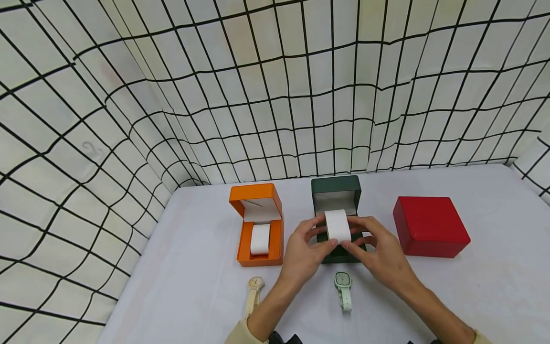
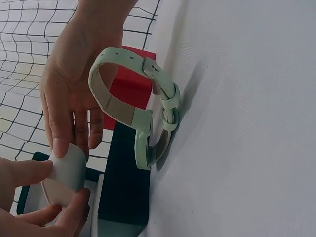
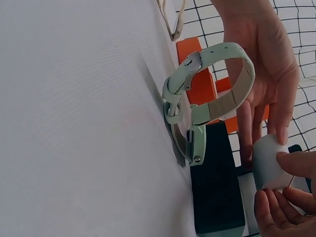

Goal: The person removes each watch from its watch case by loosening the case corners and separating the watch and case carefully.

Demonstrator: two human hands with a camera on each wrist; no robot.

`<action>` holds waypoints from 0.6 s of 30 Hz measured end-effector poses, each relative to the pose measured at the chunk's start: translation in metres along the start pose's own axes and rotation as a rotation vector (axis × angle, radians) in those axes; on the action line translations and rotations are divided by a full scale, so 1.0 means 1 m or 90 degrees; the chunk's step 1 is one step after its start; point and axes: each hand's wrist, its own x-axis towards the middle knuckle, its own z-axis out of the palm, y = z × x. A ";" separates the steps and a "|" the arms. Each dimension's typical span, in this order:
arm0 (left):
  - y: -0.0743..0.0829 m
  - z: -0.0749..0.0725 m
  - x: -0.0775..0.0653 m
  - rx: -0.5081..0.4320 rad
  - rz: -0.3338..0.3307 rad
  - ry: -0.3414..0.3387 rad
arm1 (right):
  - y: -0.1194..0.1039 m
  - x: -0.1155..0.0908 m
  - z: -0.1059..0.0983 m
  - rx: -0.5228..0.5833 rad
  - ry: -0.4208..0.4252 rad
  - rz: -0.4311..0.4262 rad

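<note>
My left hand (image 1: 301,252) and right hand (image 1: 382,253) together hold a white watch cushion (image 1: 337,226) by its two sides, fingertips and thumbs against it. They hold it over the open dark green watch box (image 1: 336,187), whose raised lid shows a pale lining. In the left wrist view, the cushion (image 2: 68,170) shows as a rounded pillow pinched between both hands' fingers. Just in front of the box lies a mint green watch (image 1: 343,290), its strap buckled into a loop in the right wrist view.
Left of the green box stands an open orange watch box (image 1: 259,260) with a white cushion (image 1: 259,240) inside. A cream watch (image 1: 254,292) lies before it, near my left forearm. A closed red box (image 1: 431,227) stands at right. Black-grid white cloth (image 1: 275,95) walls the table (image 1: 189,267).
</note>
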 end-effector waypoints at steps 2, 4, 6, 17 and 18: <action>0.000 0.001 0.000 0.014 0.005 0.001 | 0.001 0.000 0.001 0.002 0.003 -0.002; 0.000 0.001 -0.001 0.031 0.013 0.002 | 0.001 0.000 0.001 0.002 0.004 -0.005; 0.000 0.002 -0.001 0.056 0.018 0.005 | 0.002 0.000 0.002 0.000 0.005 -0.003; -0.004 0.003 0.001 0.166 0.052 0.004 | 0.002 -0.002 0.003 -0.021 -0.007 0.018; -0.004 0.003 0.001 0.173 0.055 0.001 | 0.002 -0.002 0.002 -0.022 -0.008 0.019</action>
